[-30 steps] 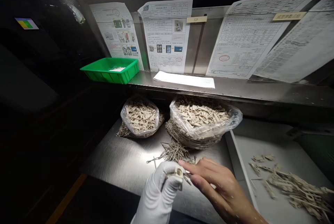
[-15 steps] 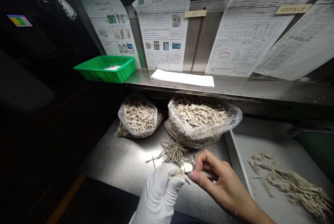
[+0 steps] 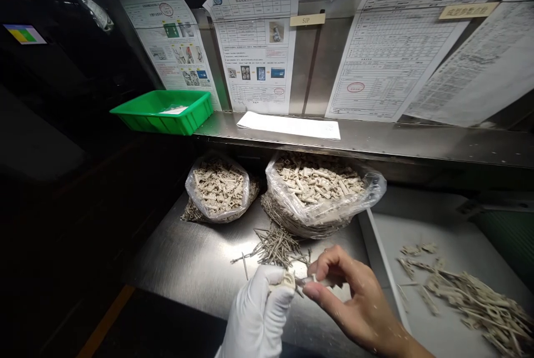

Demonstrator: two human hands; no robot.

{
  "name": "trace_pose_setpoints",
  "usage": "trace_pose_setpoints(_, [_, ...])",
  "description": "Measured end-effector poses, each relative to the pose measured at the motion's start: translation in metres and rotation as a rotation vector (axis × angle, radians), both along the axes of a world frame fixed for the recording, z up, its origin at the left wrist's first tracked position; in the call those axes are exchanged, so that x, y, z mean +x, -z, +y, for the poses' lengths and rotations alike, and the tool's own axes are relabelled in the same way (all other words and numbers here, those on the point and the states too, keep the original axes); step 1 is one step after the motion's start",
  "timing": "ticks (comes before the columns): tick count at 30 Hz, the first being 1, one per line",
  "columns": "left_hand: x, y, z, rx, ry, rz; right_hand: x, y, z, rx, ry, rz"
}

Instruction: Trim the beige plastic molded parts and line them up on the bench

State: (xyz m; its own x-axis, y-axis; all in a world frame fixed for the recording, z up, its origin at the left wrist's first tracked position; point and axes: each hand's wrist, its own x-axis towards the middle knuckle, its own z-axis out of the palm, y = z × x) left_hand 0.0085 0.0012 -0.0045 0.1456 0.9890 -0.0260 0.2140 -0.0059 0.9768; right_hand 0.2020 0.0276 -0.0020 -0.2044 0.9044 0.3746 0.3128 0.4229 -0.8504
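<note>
My left hand (image 3: 258, 310), in a white glove, pinches a small beige plastic part (image 3: 287, 280) with a ring-like opening between thumb and fingertips. Beside it, my bare right hand (image 3: 354, 297) has its thumb and index finger closed on a slim grey tool (image 3: 306, 280). The tool's tip meets or nearly meets the part; its kind is hard to make out, and the rest is hidden in the palm. A pale bit (image 3: 314, 278) shows at the right fingertips. Just beyond both hands lies a heap of thin beige sticks (image 3: 277, 245) on the metal table (image 3: 179, 252).
Two clear plastic bags full of beige parts, a smaller one (image 3: 219, 188) and a larger one (image 3: 321, 191), stand under the metal shelf (image 3: 375, 141). A grey tray (image 3: 400, 219) at right holds joined beige pieces (image 3: 479, 297). On the shelf are a green bin (image 3: 167, 118) and papers (image 3: 287, 126).
My right fingers have shifted slightly, and a pale bit now shows between them. The part in my left hand is turned a little, its opening more visible. The view has moved slightly.
</note>
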Motion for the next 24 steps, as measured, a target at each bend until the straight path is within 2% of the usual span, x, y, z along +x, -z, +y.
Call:
trace_pose_setpoints(6, [0.004, -0.003, 0.001, -0.008, -0.029, -0.009, 0.000, 0.005, 0.002, 0.140, 0.032, -0.022])
trace_pose_setpoints(12, [0.001, -0.003, 0.005, 0.045, 0.054, 0.021, 0.001, 0.005, 0.003, 0.215, 0.051, -0.030])
trace_pose_setpoints(15, [-0.002, -0.004, 0.005, 0.189, 0.060, 0.116, 0.002, 0.001, 0.001, 0.096, 0.026, -0.065])
trace_pose_setpoints(19, [-0.004, -0.003, 0.007, 0.371, 0.008, 0.247, 0.006, -0.002, 0.000, -0.191, -0.062, -0.074])
trace_pose_setpoints(21, [-0.004, -0.001, 0.009, 0.367, 0.030, 0.238, 0.008, -0.002, 0.002, -0.266, -0.084, -0.071])
trace_pose_setpoints(24, [-0.004, 0.003, 0.010, 0.205, 0.078, 0.116, 0.009, 0.000, 0.003, -0.255, -0.067, -0.088])
